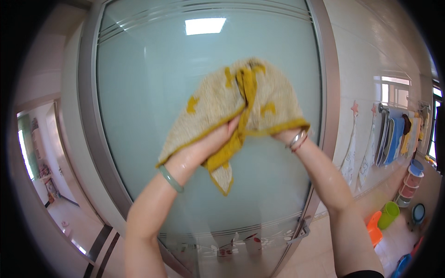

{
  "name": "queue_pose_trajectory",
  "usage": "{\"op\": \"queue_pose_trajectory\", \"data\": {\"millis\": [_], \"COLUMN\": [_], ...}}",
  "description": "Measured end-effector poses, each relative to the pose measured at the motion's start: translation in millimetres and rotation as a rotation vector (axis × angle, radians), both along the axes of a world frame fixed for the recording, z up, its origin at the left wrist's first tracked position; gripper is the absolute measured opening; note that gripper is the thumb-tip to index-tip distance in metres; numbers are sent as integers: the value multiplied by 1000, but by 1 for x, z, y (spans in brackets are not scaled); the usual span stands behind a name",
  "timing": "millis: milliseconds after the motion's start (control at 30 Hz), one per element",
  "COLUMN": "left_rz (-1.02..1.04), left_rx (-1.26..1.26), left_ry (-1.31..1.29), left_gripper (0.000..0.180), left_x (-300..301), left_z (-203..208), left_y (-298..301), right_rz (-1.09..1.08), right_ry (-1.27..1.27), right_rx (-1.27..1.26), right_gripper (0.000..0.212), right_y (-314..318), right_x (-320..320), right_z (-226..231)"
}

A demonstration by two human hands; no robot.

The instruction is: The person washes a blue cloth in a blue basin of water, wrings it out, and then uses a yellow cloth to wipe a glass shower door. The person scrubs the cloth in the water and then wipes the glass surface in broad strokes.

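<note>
A beige towel (273, 95) with mustard-yellow edging and small yellow patches is held up in front of a frosted glass door (148, 83). My left hand (228, 130) grips its gathered middle, with the fingertips hidden in the folds; a green bangle circles that wrist. At the towel's right lower edge is my right hand (283, 135), holding the cloth from underneath. Cloth covers most of its fingers. A silver bangle and a thin red band sit on the right wrist. One pointed corner of the towel hangs down below the left hand.
The door has a metal frame (330, 92) and a handle (302, 230) at lower right. Towels (395, 139) hang on the right wall. Below them stand a tiered rack (410, 187), a green bin (388, 215) and an orange plastic item (374, 228). A doorway (60, 153) opens at left.
</note>
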State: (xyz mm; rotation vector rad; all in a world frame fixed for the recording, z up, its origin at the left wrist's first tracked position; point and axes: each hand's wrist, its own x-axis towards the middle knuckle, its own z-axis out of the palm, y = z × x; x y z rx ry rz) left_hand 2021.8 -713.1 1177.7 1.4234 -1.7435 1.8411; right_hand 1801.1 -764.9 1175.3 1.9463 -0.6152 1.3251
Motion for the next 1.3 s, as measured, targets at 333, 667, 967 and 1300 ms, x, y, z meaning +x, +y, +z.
{"op": "queue_pose_trajectory", "data": {"millis": [333, 667, 967, 1300], "left_rz": [-494, -628, -792, -790], "left_rx": [624, 881, 599, 370], "left_ry": [354, 446, 445, 324], "left_gripper": [45, 44, 44, 32], "left_x": [-16, -32, -82, -138], "left_z": [-207, -174, -6, 174], "left_y": [34, 22, -2, -13], "right_rz": [398, 749, 364, -80], "right_ry": [-256, -623, -340, -292], "right_rx": [653, 978, 319, -157], "right_gripper": [42, 23, 33, 44], "right_y": [103, 93, 33, -21], "right_x": [1, -19, -39, -77], "right_z": [-163, -146, -29, 144]}}
